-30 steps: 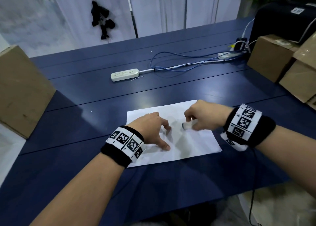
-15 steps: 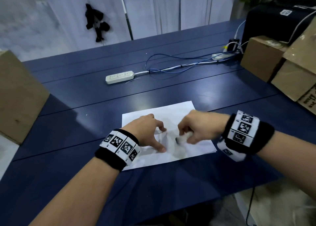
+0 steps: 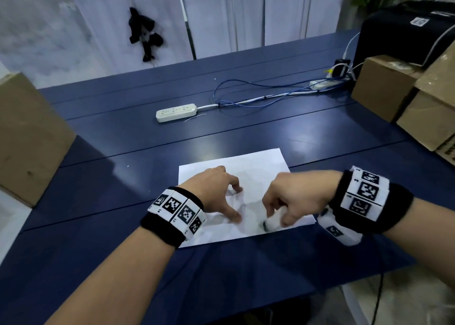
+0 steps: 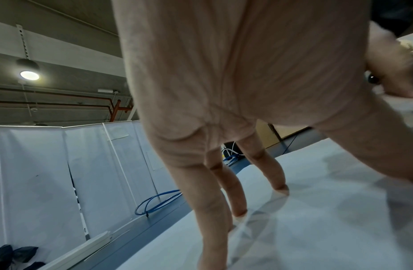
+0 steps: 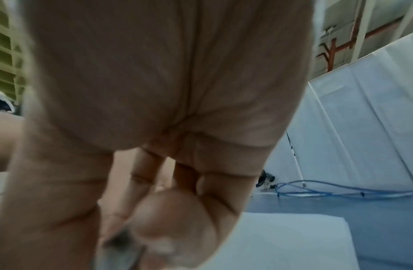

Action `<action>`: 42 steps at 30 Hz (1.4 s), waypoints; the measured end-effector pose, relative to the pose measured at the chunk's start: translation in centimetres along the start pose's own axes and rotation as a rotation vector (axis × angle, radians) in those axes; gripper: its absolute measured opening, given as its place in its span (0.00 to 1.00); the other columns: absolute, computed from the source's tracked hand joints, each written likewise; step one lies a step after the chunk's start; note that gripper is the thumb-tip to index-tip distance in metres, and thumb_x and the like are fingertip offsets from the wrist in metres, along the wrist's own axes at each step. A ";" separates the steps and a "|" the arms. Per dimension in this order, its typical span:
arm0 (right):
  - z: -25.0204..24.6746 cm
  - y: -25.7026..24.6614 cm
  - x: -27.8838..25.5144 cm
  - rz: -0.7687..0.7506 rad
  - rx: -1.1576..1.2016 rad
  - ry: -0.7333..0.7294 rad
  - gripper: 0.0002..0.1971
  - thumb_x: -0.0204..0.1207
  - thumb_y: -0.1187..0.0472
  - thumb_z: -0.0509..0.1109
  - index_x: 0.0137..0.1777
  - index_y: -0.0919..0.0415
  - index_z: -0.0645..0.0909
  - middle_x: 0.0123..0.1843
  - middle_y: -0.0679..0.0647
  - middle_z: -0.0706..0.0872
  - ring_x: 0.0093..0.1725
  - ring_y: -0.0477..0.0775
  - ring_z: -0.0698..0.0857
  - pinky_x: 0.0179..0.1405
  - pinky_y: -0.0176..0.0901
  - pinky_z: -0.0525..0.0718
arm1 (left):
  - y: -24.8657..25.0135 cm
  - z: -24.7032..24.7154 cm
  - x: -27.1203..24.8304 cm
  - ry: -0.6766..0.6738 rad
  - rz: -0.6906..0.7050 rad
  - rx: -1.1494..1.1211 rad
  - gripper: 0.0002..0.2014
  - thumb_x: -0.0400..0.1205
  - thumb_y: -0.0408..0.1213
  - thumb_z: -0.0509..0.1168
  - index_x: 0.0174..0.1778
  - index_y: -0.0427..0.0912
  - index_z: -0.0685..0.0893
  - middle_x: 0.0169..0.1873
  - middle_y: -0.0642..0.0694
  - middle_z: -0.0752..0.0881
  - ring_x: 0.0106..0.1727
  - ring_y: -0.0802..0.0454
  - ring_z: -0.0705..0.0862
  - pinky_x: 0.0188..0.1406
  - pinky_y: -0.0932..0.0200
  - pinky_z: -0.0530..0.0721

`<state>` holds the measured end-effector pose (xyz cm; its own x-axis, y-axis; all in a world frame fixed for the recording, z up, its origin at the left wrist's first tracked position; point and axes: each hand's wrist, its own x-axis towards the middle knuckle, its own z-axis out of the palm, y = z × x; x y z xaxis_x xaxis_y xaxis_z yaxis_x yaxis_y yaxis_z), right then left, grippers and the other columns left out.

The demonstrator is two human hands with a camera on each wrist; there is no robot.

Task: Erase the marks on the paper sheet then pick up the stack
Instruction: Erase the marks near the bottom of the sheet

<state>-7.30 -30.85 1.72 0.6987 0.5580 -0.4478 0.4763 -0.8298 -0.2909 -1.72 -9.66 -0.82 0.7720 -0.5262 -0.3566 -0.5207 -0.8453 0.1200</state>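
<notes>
Two steps remain unfinished: your right hand pinches the eraser against the paper at lower centre of the head view, your left hand pins it with spread fingertips, nothing lifted yet.

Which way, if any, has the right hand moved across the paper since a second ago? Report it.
Yes. The right hand, gripping the eraser, has moved toward the near edge of the paper.
</notes>
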 end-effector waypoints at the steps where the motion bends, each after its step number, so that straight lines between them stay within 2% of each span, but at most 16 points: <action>1: -0.2 0.2 0.4 0.014 -0.018 0.032 0.14 0.69 0.58 0.78 0.55 0.51 0.88 0.32 0.41 0.76 0.32 0.37 0.76 0.34 0.34 0.75 | 0.0 0.0 0.0 -0.001 0.001 0.002 0.37 0.62 0.64 0.81 0.67 0.61 0.82 0.52 0.54 0.72 0.54 0.52 0.75 0.57 0.53 0.78; 3: -1.0 1.2 1.3 0.098 -0.019 0.185 0.11 0.71 0.55 0.77 0.53 0.52 0.88 0.32 0.44 0.79 0.35 0.45 0.78 0.38 0.41 0.78 | 0.0 -0.1 0.0 -0.003 -0.002 0.002 0.37 0.62 0.64 0.81 0.67 0.61 0.82 0.52 0.53 0.72 0.54 0.52 0.75 0.56 0.53 0.78; 6: -1.3 2.7 2.0 0.194 -0.008 0.358 0.10 0.73 0.52 0.74 0.51 0.56 0.87 0.36 0.49 0.84 0.42 0.55 0.81 0.37 0.41 0.75 | 0.1 -0.1 -0.2 -0.005 -0.009 -0.005 0.37 0.62 0.64 0.81 0.67 0.61 0.81 0.53 0.53 0.73 0.56 0.51 0.76 0.57 0.51 0.79; 8: -0.9 2.0 1.3 0.158 -0.011 0.300 0.10 0.71 0.57 0.75 0.52 0.54 0.86 0.35 0.45 0.80 0.41 0.52 0.80 0.37 0.40 0.75 | 0.0 -0.1 -0.2 0.005 -0.010 -0.016 0.36 0.62 0.63 0.82 0.67 0.60 0.82 0.52 0.54 0.72 0.56 0.50 0.76 0.56 0.52 0.78; 12: 0.7 -0.4 -0.1 -0.022 0.029 0.020 0.14 0.66 0.58 0.79 0.53 0.51 0.89 0.36 0.47 0.84 0.32 0.40 0.78 0.32 0.32 0.76 | 0.0 0.0 0.0 0.000 0.006 -0.001 0.37 0.62 0.64 0.82 0.67 0.60 0.82 0.49 0.54 0.70 0.52 0.51 0.74 0.54 0.53 0.78; 14: 0.3 0.0 0.5 0.016 0.006 0.095 0.14 0.67 0.58 0.78 0.54 0.49 0.89 0.37 0.47 0.84 0.34 0.42 0.78 0.34 0.31 0.77 | 0.1 -0.1 -0.1 0.000 0.004 0.012 0.36 0.63 0.64 0.81 0.66 0.60 0.82 0.50 0.53 0.71 0.54 0.49 0.77 0.56 0.52 0.79; 17: -1.1 1.6 1.6 0.154 0.006 0.276 0.10 0.69 0.51 0.76 0.50 0.50 0.87 0.33 0.45 0.82 0.40 0.52 0.82 0.43 0.45 0.86 | 0.1 -0.1 -0.3 -0.004 -0.007 0.004 0.37 0.62 0.63 0.82 0.67 0.60 0.82 0.51 0.53 0.72 0.56 0.49 0.78 0.59 0.50 0.81; 19: -1.7 2.4 1.8 0.205 0.030 0.317 0.10 0.70 0.49 0.75 0.47 0.53 0.86 0.33 0.46 0.83 0.41 0.55 0.84 0.42 0.50 0.87 | 0.2 -0.3 -0.3 -0.008 -0.015 -0.004 0.37 0.61 0.64 0.82 0.67 0.60 0.82 0.52 0.53 0.73 0.56 0.50 0.78 0.58 0.50 0.81; 22: -1.2 1.5 1.0 0.151 0.018 0.236 0.08 0.70 0.55 0.75 0.49 0.52 0.86 0.31 0.44 0.79 0.36 0.49 0.81 0.39 0.46 0.84 | 0.2 -0.3 -0.4 -0.007 -0.013 -0.010 0.37 0.61 0.65 0.81 0.67 0.61 0.82 0.51 0.54 0.72 0.55 0.51 0.77 0.56 0.52 0.80; 25: -0.6 0.4 0.3 0.059 0.013 0.055 0.13 0.66 0.59 0.78 0.52 0.50 0.88 0.33 0.42 0.80 0.33 0.39 0.78 0.36 0.38 0.79 | 0.3 -0.2 -0.5 0.000 -0.024 -0.004 0.38 0.60 0.68 0.80 0.66 0.61 0.82 0.51 0.53 0.72 0.56 0.50 0.78 0.56 0.52 0.81; 26: -0.6 0.5 0.5 0.059 0.017 0.053 0.14 0.65 0.58 0.79 0.52 0.49 0.89 0.33 0.42 0.80 0.33 0.39 0.78 0.36 0.38 0.79 | 0.5 -0.1 -0.6 0.002 -0.029 -0.003 0.39 0.59 0.69 0.80 0.65 0.61 0.81 0.51 0.53 0.72 0.56 0.50 0.77 0.56 0.52 0.81; 30: -1.7 2.5 2.0 0.217 0.029 0.276 0.10 0.70 0.53 0.76 0.50 0.51 0.87 0.35 0.45 0.84 0.40 0.49 0.81 0.39 0.44 0.80 | 1.3 0.1 -0.7 0.009 -0.047 0.008 0.41 0.56 0.72 0.80 0.63 0.60 0.81 0.50 0.53 0.72 0.52 0.51 0.73 0.51 0.53 0.78; 32: -1.6 2.8 2.1 0.237 0.009 0.314 0.08 0.70 0.54 0.75 0.49 0.51 0.84 0.35 0.44 0.83 0.43 0.51 0.81 0.40 0.44 0.81 | 1.4 0.1 -0.9 0.006 -0.058 0.016 0.42 0.55 0.72 0.80 0.64 0.59 0.80 0.51 0.52 0.72 0.53 0.51 0.72 0.50 0.53 0.77; 37: 0.0 0.4 0.4 0.030 0.033 0.043 0.14 0.66 0.56 0.78 0.54 0.50 0.88 0.37 0.46 0.84 0.34 0.41 0.79 0.37 0.39 0.80 | 1.6 0.1 -0.6 0.001 -0.064 0.037 0.45 0.54 0.73 0.80 0.66 0.58 0.80 0.52 0.52 0.72 0.54 0.49 0.75 0.49 0.54 0.76; 39: -0.4 1.0 1.1 0.072 0.005 0.126 0.15 0.67 0.56 0.78 0.55 0.51 0.88 0.35 0.45 0.82 0.34 0.41 0.78 0.40 0.42 0.82 | 1.8 -0.1 -0.6 -0.008 -0.067 0.051 0.45 0.54 0.72 0.80 0.65 0.57 0.80 0.52 0.52 0.73 0.53 0.49 0.77 0.48 0.54 0.77; 42: -1.5 2.7 2.2 0.239 -0.026 0.357 0.13 0.73 0.53 0.73 0.56 0.55 0.85 0.37 0.47 0.82 0.43 0.54 0.82 0.41 0.43 0.80 | 2.1 -0.3 -0.8 -0.010 -0.070 0.072 0.43 0.55 0.72 0.79 0.64 0.58 0.80 0.52 0.52 0.74 0.52 0.49 0.79 0.45 0.54 0.76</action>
<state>-3.65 -31.83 1.19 0.9299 0.3222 -0.1776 0.2885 -0.9381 -0.1915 -3.35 -11.03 -0.03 0.8039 -0.4648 -0.3712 -0.4909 -0.8708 0.0273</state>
